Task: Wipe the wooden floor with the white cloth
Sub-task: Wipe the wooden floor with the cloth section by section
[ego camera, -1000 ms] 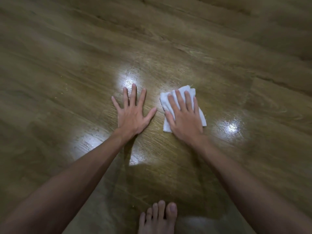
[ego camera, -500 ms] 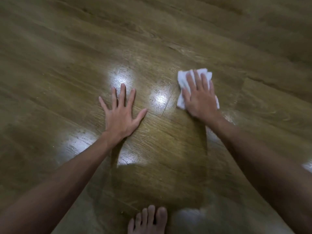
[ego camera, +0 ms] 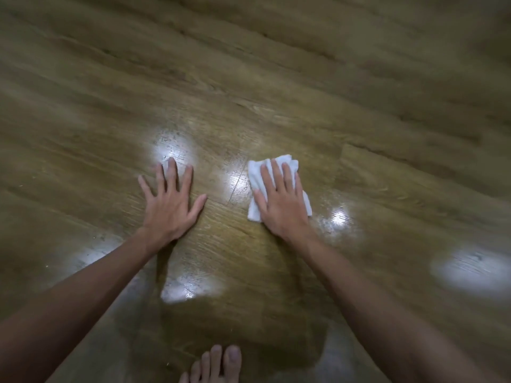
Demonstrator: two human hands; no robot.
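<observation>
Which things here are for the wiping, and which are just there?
For the job:
white cloth
right hand, pressing flat on the cloth
wooden floor

Just there:
left hand, flat on the floor, propping
bare foot

floor (ego camera: 276,78): wood planks, glossy | light: white glare patches

The left hand (ego camera: 168,208) lies flat on the floor (ego camera: 276,78), fingers (ego camera: 172,172) spread. To its right, apart from it, the right hand (ego camera: 284,205) rests flat on the cloth (ego camera: 255,175) (cloth edges show beyond the fingertips). A bare foot (ego camera: 218,366) sits nearer, between both forearms.
</observation>
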